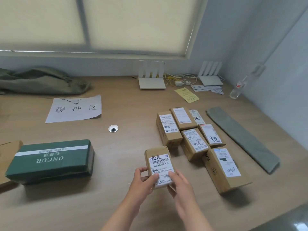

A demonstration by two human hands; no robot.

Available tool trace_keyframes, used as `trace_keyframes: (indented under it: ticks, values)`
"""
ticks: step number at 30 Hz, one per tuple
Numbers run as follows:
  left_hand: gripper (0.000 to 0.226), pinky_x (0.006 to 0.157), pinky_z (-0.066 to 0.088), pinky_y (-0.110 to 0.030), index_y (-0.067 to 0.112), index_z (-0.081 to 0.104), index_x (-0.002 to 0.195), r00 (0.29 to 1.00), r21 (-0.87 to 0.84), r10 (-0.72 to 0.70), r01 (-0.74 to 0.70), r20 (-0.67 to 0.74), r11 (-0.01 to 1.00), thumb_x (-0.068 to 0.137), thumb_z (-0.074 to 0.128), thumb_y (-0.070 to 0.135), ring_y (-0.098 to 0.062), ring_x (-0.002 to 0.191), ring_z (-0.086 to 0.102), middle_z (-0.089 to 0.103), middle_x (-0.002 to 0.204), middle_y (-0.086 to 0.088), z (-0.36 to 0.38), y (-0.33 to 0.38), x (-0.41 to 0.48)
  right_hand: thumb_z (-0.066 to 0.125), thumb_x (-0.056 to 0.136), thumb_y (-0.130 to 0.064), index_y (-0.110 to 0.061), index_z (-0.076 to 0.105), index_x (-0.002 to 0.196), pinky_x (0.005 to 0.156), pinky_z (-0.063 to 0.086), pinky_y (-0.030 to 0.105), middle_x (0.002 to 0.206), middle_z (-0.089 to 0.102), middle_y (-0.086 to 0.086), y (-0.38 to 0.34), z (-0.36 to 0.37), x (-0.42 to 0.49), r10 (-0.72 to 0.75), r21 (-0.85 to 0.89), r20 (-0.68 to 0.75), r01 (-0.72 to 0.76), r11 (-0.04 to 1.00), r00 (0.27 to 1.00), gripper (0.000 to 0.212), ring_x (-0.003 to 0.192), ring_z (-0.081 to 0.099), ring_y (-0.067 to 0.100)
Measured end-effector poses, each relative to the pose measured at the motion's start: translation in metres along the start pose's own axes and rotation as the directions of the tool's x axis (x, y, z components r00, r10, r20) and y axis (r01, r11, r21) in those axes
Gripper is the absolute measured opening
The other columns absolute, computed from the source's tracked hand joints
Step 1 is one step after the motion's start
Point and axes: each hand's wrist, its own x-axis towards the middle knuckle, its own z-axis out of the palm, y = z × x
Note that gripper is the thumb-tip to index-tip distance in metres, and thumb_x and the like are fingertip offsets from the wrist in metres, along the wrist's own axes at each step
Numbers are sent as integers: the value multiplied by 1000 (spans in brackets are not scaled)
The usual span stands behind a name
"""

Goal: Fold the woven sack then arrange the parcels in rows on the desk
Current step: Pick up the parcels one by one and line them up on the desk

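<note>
Both hands hold a small brown parcel (158,161) with a white label just above the desk (126,147). My left hand (143,178) grips its near left side and my right hand (179,182) its near right side. To the right, several labelled brown parcels lie in rows: one at the back left (168,129), one in the middle (194,144), and a larger one at the front (224,169). A folded grey-green woven sack (241,137) lies flat as a long strip beyond them on the right.
A green box (51,161) sits at the left front beside a cardboard piece (8,152). A paper sign (75,110), a cable hole (113,128), a crumpled green bag (38,81), two routers (151,81) with cables, a yellow slip (187,95) and a bottle (240,87) occupy the back.
</note>
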Motion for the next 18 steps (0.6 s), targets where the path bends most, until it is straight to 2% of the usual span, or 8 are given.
trace_keyframes:
  ticks: [2,4,6,8,10,13,15,18]
  values:
    - [39,100,53,-45,31,49,118,1000,10,-16,16,-6,1000,88,73,30,-17,98,75,79,101,2,29,-5,21,54,100,-10,-13,72,115,87,50,34,103,80,7,-6,-24,21,14,11,-22,-14,1000,1000,24,91,72,19]
    - [46,97,54,-41,33,49,120,999,37,-30,31,-31,999,81,74,36,-12,94,75,79,101,4,56,-10,41,53,100,-9,-12,72,116,83,50,33,104,80,8,-10,-46,42,33,23,-47,-32,999,998,25,92,72,21]
    - [50,85,55,-34,33,49,120,997,71,-54,57,-47,996,77,73,39,-10,92,75,78,103,4,79,-15,61,52,100,-6,-9,71,117,78,52,32,104,79,11,-10,-65,63,56,48,-88,-52,997,995,26,92,73,23]
    - [41,75,53,-27,33,49,117,996,90,-72,77,-61,993,84,73,34,-7,87,74,77,103,3,98,-19,78,53,100,-4,-6,70,119,77,54,32,104,79,13,-9,-81,84,83,72,-120,-75,995,989,26,94,73,26]
    - [39,78,56,-28,31,48,116,992,93,-97,104,-78,990,85,72,32,-6,84,75,77,102,3,113,-22,94,54,99,-3,-5,69,121,76,53,32,104,79,13,-6,-93,104,92,74,-140,-82,994,986,27,96,73,27]
    - [58,92,57,-39,33,47,120,986,100,-121,132,-113,986,70,71,45,-8,89,75,77,101,6,126,-29,116,57,97,0,-7,70,123,79,53,31,105,79,11,-2,-102,130,95,60,-181,-86,994,979,30,103,72,27]
    - [66,96,56,-45,34,47,123,982,99,-134,147,-133,984,64,70,50,-9,92,74,77,101,7,130,-34,130,60,96,-1,-9,70,123,81,53,31,106,79,8,3,-105,142,97,55,-221,-87,995,970,30,105,72,26]
    - [66,96,56,-44,32,45,127,980,129,-123,144,-156,981,69,70,49,-8,94,73,76,101,9,136,-33,141,67,94,-7,-12,71,121,78,52,28,103,79,3,5,-104,151,72,55,-291,-58,997,954,28,100,72,20]
